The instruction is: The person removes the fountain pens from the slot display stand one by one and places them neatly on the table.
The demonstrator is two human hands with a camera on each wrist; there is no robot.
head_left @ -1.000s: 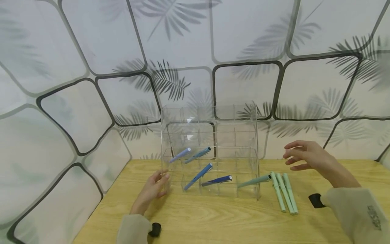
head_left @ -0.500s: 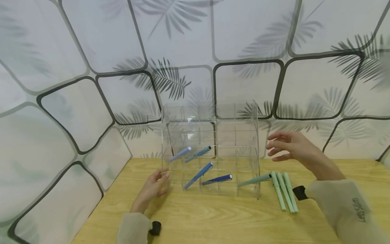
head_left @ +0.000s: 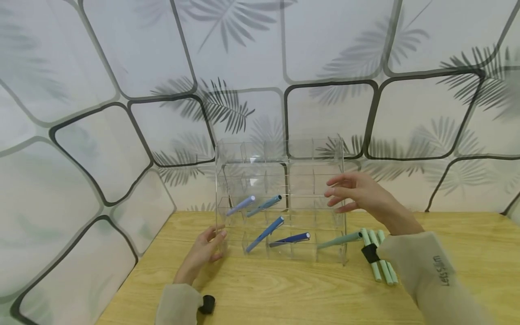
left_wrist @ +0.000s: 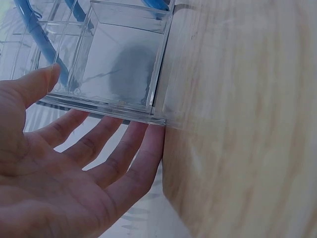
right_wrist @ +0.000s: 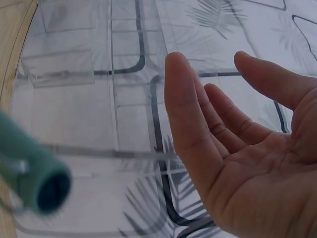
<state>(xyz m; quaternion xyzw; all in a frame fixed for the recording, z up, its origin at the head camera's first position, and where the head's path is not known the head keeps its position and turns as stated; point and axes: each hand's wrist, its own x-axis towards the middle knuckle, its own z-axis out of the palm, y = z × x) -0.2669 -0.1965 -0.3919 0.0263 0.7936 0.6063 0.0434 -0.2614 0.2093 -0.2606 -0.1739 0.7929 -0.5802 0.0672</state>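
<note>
A clear acrylic pen rack (head_left: 300,221) with stepped rows of compartments stands on the table. My left hand (head_left: 201,250) holds its left side, the fingertips partly hidden at the side wall (left_wrist: 109,111) in the left wrist view and the thumb over its front. My right hand (head_left: 359,196) hovers in front of the rack's right end, fingers loosely bent, nothing in them. Slanted in the rack are a lilac pen (head_left: 240,206), a teal-blue pen (head_left: 264,206), a blue pen (head_left: 265,234), a dark blue pen (head_left: 289,240) and a green pen (head_left: 339,240), its end (right_wrist: 42,183) blurred in the right wrist view.
Three mint-green pens (head_left: 382,271) lie side by side right of the rack, partly covered by the right wrist's black strap (head_left: 370,253). A patterned cloth wall (head_left: 325,54) rises behind and left of the wooden table (head_left: 264,293).
My right hand has moved left, from beyond the mint-green pens to the rack's right end, and slightly up. The left hand, the rack and the pens have stayed put.
</note>
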